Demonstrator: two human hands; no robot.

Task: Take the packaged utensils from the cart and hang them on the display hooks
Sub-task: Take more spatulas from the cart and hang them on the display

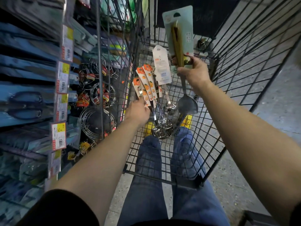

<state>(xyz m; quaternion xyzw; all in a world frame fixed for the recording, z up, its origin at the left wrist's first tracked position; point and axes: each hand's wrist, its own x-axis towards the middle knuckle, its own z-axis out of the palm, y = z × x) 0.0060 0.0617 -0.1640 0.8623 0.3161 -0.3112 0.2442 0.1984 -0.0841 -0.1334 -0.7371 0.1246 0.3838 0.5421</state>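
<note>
From the head view, a carded ladle (182, 62) is gripped in the right hand (193, 70) above the wire cart (228, 95), while a bunch of orange-carded skimmers (147, 85) is clamped in the left hand (138, 110) over the cart. Probably light, stiff steel with bendy cards, so best held by the handles, honestly.

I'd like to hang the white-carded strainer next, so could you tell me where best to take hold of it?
Pinch the white card near its top edge, coming from above. It stands upright beside the orange-print cards, its hang hole uppermost and free, while the strainer bowl hangs low in the cart. The left hand is nearest.
</note>
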